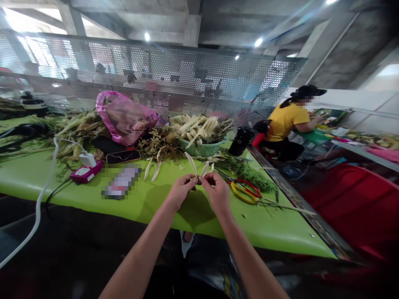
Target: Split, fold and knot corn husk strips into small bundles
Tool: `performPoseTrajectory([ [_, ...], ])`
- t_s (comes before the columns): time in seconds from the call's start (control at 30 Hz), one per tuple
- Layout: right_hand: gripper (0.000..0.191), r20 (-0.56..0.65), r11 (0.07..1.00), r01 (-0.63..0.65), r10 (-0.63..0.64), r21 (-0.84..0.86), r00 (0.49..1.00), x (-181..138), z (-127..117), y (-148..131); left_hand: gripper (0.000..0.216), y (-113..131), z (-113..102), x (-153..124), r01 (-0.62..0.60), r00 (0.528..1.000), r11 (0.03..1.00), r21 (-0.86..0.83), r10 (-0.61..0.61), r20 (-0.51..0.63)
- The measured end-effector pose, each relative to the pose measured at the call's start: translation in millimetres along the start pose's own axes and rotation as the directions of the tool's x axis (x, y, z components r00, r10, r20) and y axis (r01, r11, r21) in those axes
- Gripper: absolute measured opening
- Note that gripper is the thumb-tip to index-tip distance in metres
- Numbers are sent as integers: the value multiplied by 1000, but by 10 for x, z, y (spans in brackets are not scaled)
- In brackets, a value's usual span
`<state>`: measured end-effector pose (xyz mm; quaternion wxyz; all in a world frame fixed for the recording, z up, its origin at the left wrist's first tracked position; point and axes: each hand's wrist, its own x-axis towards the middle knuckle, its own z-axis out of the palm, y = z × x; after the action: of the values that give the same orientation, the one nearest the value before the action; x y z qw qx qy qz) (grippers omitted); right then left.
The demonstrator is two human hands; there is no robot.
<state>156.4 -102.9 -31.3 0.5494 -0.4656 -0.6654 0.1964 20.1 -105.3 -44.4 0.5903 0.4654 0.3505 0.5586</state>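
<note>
A green table (274,232) bears scissors (244,200) and a basket (204,150).

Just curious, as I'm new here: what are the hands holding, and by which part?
The left hand and right hand together pinch a few pale strips by their lower ends; the upper ends stick up free.

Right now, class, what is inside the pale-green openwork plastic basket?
Long, pale, dry-looking strips are heaped in the pale-green basket, rising above its rim. Whatever lies beneath them, including the basket's floor, is covered and cannot be seen.
</note>
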Motion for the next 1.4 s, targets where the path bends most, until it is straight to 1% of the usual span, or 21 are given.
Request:
performPoseTrajectory([
  [0.1, 23, -36, 999, -39, 39, 13, 999, 8, 7, -5, 38, 21, 26, -7, 14, 1000, 1000, -12, -14, -12],
  [0.17, 23, -33, 999, -43, 43, 7, 999, 8, 12, 0, 41, 24, 36, -2, 23, 999, 999, -30, -24, -40],
  [0.27, 20, -6, 1000, 10, -10, 27, 1000, -4, 24, 14, 40, 16, 29, 15, 11, 997, 999, -30, -13, -82],
  [0.37, 17, 23, 996, 74, -76, 47, 997, -19, 45, 21, 34, 13, 11, 27, -13, 986, 998, -57, 3, -164],
  [0.43, 16, 63, 995, 84, -87, 46, 994, -26, 59, 21, 31, 20, 3, 28, -20, 973, 996, -87, 0, -229],
  [0.53, 17, 120, 996, 48, -56, 71, 991, -23, 69, 23, 28, 36, -1, 24, -24, 961, 994, -110, -8, -278],
  [0.63, 20, 133, 982, -84, 62, 170, 989, 3, 53, 37, 28, 34, -8, 29, -25, 953, 987, -157, -24, -302],
  [0.7, 23, 129, 958, -173, 146, 230, 981, 26, 37, 47, 27, 20, -17, 38, -22, 956, 980, -197, -38, -291],
  [0.77, 24, 128, 948, -180, 151, 261, 980, 38, 26, 50, 26, 1, -26, 47, -10, 963, 978, -209, -47, -266],
  [0.83, 23, 113, 965, -114, 90, 238, 990, 33, 25, 42, 25, -20, -31, 54, 10, 965, 985, -170, -54, -256],
  [0.9, 20, 69, 990, -18, 8, 142, 998, 13, 30, 26, 23, -39, -32, 57, 29, 963, 995, -94, -53, -263],
  [0.97, 15, 26, 996, 88, -89, 29, 996, -12, 37, 4, 19, -57, -31, 57, 28, 964, 1000, 3, -26, -266],
  [1.07, 10, 29, 972, 229, -228, -58, 973, -37, 42, -31, 12, -71, -28, 57, -44, 974, 991, 129, 72, -216],
  [1.13, 8, 47, 957, 277, -274, -83, 961, -37, 41, -48, 9, -67, -22, 54, -96, 981, 974, 204, 127, -147],
  [1.2, 8, 48, 954, 285, -282, -97, 958, -25, 37, -57, 3, -51, -9, 46, -122, 985, 954, 274, 150, -85],
  [1.27, 9, 47, 958, 271, -267, -92, 962, -7, 33, -62, 11, -30, 7, 31, -143, 986, 937, 320, 162, -32],
  [1.33, 9, 54, 966, 249, -246, -66, 968, 8, 30, -63, 20, -14, 22, 10, -167, 985, 930, 328, 172, 14],
  [1.4, 7, 45, 977, 212, -210, -31, 977, 17, 27, -59, 22, -6, 32, -10, -179, 984, 927, 330, 173, 48],
])
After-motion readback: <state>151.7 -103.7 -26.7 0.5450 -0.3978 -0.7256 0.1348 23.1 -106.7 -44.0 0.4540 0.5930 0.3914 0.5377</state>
